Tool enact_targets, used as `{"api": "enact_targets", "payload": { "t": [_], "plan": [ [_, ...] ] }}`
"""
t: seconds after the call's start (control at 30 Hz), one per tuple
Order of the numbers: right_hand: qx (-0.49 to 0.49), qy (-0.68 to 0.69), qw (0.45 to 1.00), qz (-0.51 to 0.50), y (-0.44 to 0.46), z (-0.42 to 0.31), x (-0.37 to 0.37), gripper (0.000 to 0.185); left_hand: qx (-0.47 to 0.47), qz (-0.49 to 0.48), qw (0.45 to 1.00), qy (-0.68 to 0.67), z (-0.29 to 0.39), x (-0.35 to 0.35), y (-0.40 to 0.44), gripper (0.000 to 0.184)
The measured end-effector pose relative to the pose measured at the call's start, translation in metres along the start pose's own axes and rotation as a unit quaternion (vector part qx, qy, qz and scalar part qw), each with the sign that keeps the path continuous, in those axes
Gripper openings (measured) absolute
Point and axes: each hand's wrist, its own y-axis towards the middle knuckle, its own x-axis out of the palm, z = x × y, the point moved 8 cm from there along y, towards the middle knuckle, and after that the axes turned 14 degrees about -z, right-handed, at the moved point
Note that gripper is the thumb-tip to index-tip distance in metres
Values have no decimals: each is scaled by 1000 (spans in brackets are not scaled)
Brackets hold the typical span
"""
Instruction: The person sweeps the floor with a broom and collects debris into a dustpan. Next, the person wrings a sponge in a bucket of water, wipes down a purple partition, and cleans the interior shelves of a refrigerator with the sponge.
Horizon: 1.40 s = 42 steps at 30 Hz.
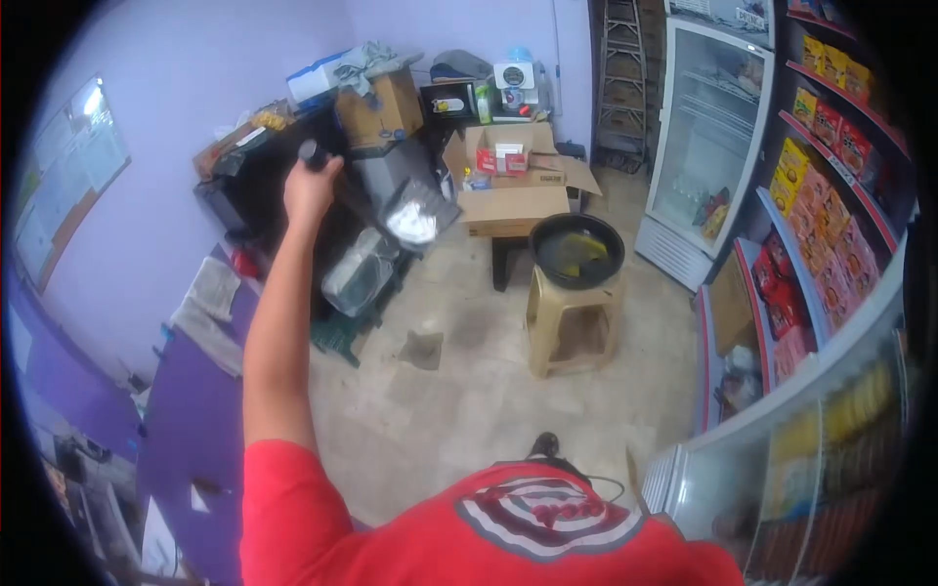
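My left hand is stretched out ahead at the upper left, its fingers wrapped round the black handle end of what looks like a long-handled dustpan. The grey pan hangs above the floor, with a bright, shiny patch inside it. Behind the hand stand dark furniture and a cardboard box. A clear plastic-covered bin is just below the pan. My right hand is out of view.
A black basin with a yellowish thing in it rests on a beige plastic stool. Beyond are an open carton, a ladder and a glass-door fridge. Snack shelves line the right; a purple table stands left.
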Motion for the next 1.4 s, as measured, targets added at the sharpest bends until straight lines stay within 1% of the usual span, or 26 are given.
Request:
{"api": "enact_targets", "payload": {
  "t": [0.07,0.1,0.13,0.17,0.23,0.33,0.4,0.47,0.53,0.57,0.6,0.67,0.77,0.8,0.83,0.87,0.97,1.0,1.1,1.13,1.23,1.27,1.37,1.4],
  "plan": [
    [64,21,998,-20,10,-24,4,12,-64,-34,997,14,33,33,38,40],
    [73,21,997,-25,19,-45,1,13,-67,-33,997,14,34,55,53,40],
    [67,5,997,-30,24,-72,1,13,-43,-13,998,38,45,70,79,41],
    [60,-21,997,-37,25,-101,2,13,-20,6,998,64,57,85,106,42],
    [16,-106,992,-59,16,-168,14,13,-23,-4,997,69,60,125,148,42],
    [-59,-228,969,-75,-27,-291,39,14,-28,-5,998,53,62,173,202,42],
    [-88,-285,951,-79,-56,-366,61,15,-4,-3,998,65,58,208,231,40],
    [-99,-322,937,-95,-67,-424,79,15,9,-8,998,69,48,237,254,39],
    [-119,-364,907,-174,-12,-443,82,26,57,-25,997,55,37,265,268,37],
    [-119,-340,921,-145,-27,-468,93,36,82,-33,995,47,31,278,277,37],
    [-121,-316,934,-114,-61,-512,109,48,86,-40,995,42,21,291,287,37],
    [-112,-349,923,-117,-98,-574,150,60,118,-64,990,42,0,317,305,36],
    [-123,-324,931,-112,-146,-641,207,58,155,-96,982,40,-23,332,332,35],
    [-143,-340,925,-91,-175,-664,230,57,166,-109,979,45,-29,334,338,35],
    [-163,-356,917,-69,-196,-682,249,55,178,-122,975,50,-34,336,344,34],
    [-161,-348,921,-65,-204,-693,263,55,184,-129,974,44,-40,337,352,34],
    [-266,-342,900,-54,-228,-729,309,57,213,-141,966,44,-51,339,377,34],
    [-263,-333,904,-51,-238,-737,324,57,218,-148,964,39,-57,340,385,34],
    [-321,-237,915,-55,-277,-773,365,55,219,-109,969,27,-80,333,415,33],
    [-319,-234,917,-54,-283,-779,371,55,220,-112,969,25,-85,332,420,33],
    [-376,-146,913,-56,-302,-803,378,60,237,-118,964,29,-94,323,431,32],
    [-377,-146,913,-56,-306,-807,378,60,238,-117,964,29,-98,322,433,32],
    [-393,-64,912,-98,-315,-815,369,59,250,-139,958,24,-105,319,438,31],
    [-394,-64,911,-99,-317,-818,369,59,250,-138,958,25,-107,317,439,31]
  ]
}}
